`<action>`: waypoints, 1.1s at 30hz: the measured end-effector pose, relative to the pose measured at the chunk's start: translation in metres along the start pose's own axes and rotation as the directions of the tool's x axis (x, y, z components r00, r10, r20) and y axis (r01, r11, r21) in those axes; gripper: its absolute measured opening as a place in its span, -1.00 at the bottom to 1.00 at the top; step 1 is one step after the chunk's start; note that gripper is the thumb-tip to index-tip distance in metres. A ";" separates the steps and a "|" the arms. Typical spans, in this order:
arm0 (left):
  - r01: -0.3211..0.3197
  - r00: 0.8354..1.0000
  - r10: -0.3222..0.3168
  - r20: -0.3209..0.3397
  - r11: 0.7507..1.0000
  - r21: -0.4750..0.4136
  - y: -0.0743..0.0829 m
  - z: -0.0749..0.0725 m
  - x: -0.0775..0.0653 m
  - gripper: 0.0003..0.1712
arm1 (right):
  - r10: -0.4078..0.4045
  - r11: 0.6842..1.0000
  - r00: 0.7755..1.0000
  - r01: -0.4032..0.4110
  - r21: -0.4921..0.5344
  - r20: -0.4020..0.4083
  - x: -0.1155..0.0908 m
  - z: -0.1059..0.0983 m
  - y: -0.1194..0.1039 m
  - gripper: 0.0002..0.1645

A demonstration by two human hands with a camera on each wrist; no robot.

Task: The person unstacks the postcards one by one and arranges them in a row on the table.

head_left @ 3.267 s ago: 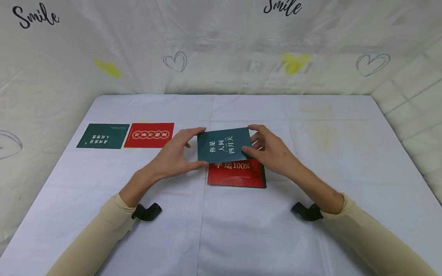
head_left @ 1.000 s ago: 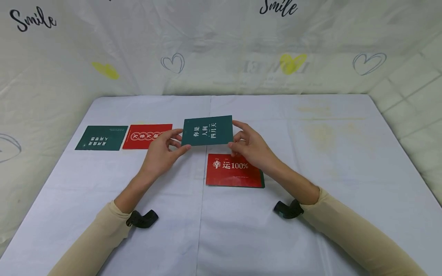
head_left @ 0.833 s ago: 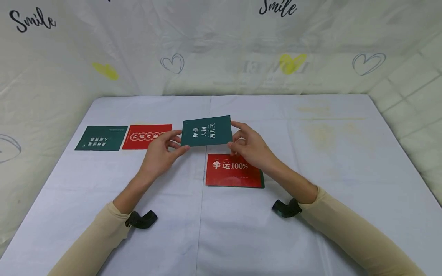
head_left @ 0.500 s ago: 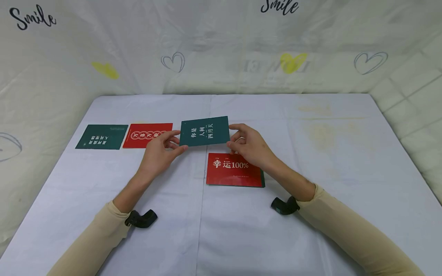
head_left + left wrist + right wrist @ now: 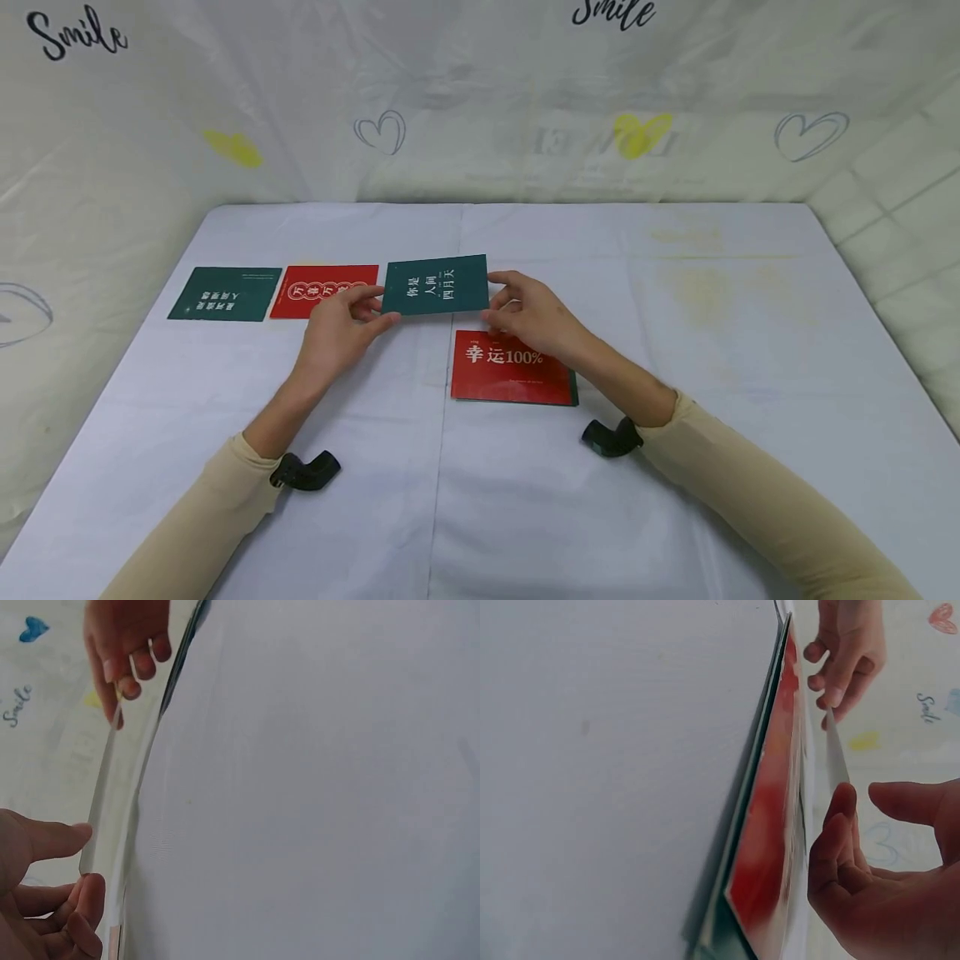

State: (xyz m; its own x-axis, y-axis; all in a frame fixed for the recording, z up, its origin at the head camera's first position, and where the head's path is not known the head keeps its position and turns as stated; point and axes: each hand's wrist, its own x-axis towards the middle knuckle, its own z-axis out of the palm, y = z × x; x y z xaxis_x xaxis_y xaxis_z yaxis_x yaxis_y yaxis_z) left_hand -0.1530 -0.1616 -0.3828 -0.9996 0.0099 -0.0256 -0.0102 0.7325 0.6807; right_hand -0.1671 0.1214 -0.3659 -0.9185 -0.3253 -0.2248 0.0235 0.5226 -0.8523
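Note:
A dark green card [image 5: 435,285] with white Chinese lettering is held up level over the table between both hands. The left hand [image 5: 333,337] pinches its left edge, thumb at the near corner and a finger at the far one. At its right edge, the right hand [image 5: 536,315] holds it with thumb and index fingertip, the other fingers curled under. Seen from the left wrist, the card [image 5: 101,787] is nearly edge-on, spanning the two hands. Just below the right hand lies a stack topped by a red card [image 5: 513,375], with green card edges showing beneath.
To the left, a green card [image 5: 225,294] and a red card [image 5: 322,279] lie side by side in a row; the left hand partly overlaps the red one. The white-covered table [image 5: 675,500] meets a printed cloth backdrop [image 5: 465,67] at its far edge.
Both hands have carried the green card from above the stack leftward and away, beside the red card in the row. More of the stack's red top card shows now.

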 end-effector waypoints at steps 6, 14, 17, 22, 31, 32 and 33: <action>0.004 1.000 -0.003 -0.014 1.000 0.019 -0.002 -0.002 0.001 -0.32 | 0.019 1.000 0.999 -0.019 0.015 0.026 0.004 0.002 -0.001 -0.12; -0.004 1.000 0.007 -0.029 0.997 0.082 -0.003 -0.004 0.003 -0.27 | 0.031 0.999 0.998 -0.032 0.015 0.053 0.008 0.005 -0.002 -0.08; -0.003 1.000 0.006 -0.028 0.995 0.097 -0.003 -0.004 0.004 -0.27 | 0.035 0.999 0.997 -0.036 0.012 0.064 0.010 0.005 -0.002 -0.07; 0.004 1.000 -0.001 -0.020 0.992 0.126 -0.002 -0.004 0.007 -0.25 | 0.040 0.999 0.996 -0.040 0.005 0.075 0.013 0.006 0.000 -0.08; 0.011 1.000 -0.011 0.002 0.983 0.183 -0.001 -0.005 0.010 -0.23 | 0.058 0.998 0.994 -0.056 -0.031 0.090 0.015 0.007 -0.005 -0.06; 0.012 1.000 -0.013 0.006 0.982 0.188 -0.001 -0.006 0.010 -0.23 | 0.061 0.998 0.994 -0.058 -0.033 0.092 0.015 0.007 -0.005 -0.06; 0.012 1.000 -0.014 0.010 0.981 0.193 -0.001 -0.006 0.010 -0.23 | 0.063 0.998 0.993 -0.060 -0.033 0.096 0.015 0.007 -0.005 -0.05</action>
State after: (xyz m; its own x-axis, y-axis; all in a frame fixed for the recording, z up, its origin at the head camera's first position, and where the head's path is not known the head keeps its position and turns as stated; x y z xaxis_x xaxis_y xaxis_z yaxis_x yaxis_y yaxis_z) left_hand -0.1630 -0.1664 -0.3792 -0.9991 0.0062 -0.0426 -0.0172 0.8504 0.5259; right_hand -0.1779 0.1081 -0.3685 -0.8731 -0.3657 -0.3224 0.0656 0.5671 -0.8210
